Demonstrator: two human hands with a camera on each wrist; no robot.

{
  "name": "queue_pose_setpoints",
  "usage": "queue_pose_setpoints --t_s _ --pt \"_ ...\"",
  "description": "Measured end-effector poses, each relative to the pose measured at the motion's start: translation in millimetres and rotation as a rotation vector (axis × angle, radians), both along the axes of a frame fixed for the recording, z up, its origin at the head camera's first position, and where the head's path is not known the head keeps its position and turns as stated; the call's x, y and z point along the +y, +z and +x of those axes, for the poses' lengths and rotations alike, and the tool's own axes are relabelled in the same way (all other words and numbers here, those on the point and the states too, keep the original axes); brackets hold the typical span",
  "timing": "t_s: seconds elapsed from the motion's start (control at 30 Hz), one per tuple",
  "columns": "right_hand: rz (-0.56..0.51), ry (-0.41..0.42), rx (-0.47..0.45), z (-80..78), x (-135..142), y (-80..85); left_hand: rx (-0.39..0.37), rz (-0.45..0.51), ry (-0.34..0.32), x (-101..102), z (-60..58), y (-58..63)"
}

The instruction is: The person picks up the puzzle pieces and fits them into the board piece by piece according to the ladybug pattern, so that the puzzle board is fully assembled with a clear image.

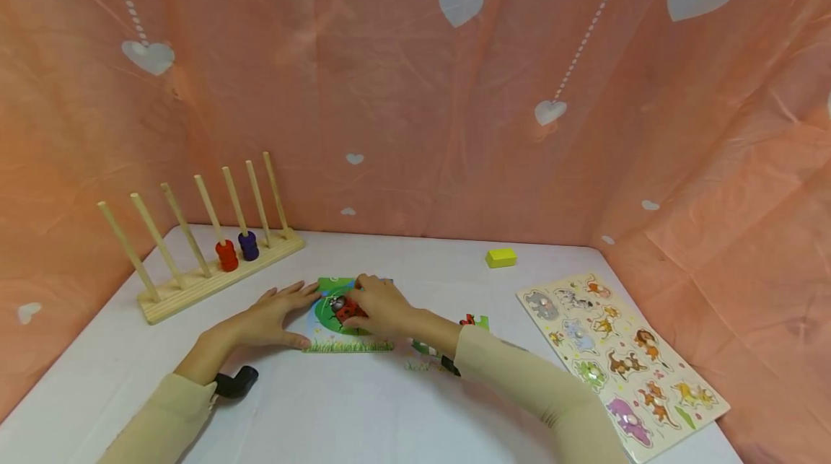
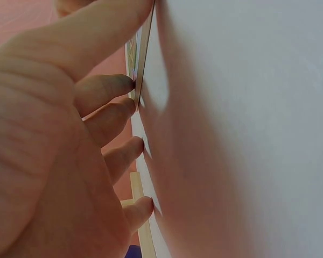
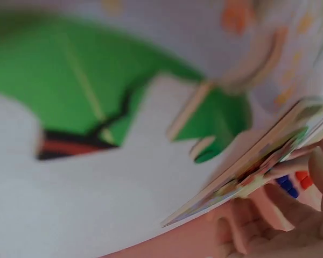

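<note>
Head: ladybird (image 1: 345, 309) in puzzle board (image 1: 350, 346)

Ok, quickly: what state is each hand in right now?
Left hand: open, touching the ladybug puzzle.
Right hand: on the puzzle; whether it grips anything cannot be told.

Place: a play corner, to judge by the toys, screened by cloth (image 1: 389, 125); whether in a home, nursery or studio cannot be told.
Cloth print: creased peach-pink with white hearts (image 1: 461, 5), some on dotted strings, hanging behind and along both sides.
Counter (image 1: 311, 406): white-topped, set out with children's things.
Peg stand (image 1: 221, 279): wooden, seven rods, red beads (image 1: 226, 256) and purple beads (image 1: 248, 246) on two.
Ladybird puzzle (image 1: 331, 327): brightly printed, loose pieces (image 1: 482, 321) beside it.
Animal board (image 1: 623, 363): elephant, zebra, lion.
Yellow block (image 1: 500, 258): near the back edge.
</note>
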State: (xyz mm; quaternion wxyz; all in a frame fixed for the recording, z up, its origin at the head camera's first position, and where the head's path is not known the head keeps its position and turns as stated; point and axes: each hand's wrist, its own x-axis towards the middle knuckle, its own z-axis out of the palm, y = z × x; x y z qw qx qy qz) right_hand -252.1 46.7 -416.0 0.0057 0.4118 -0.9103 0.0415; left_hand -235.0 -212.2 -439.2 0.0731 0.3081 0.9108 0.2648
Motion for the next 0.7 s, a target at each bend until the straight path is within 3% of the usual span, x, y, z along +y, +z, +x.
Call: queue_pose_setpoints --t_s 0.13,0.27,0.7 --pt "0.112 -0.001 0.015 12.6 7 -2.8 0.003 -0.001 0.001 1 0.4 0.5" --pt "0.181 -0.001 -0.028 21.7 13 -4.6 0.005 -0.005 0.001 1 0.9 1.5" --pt "0.209 0.002 -0.119 28.2 19 -5.6 0.006 0.0 -0.001 0 0.3 0.1"
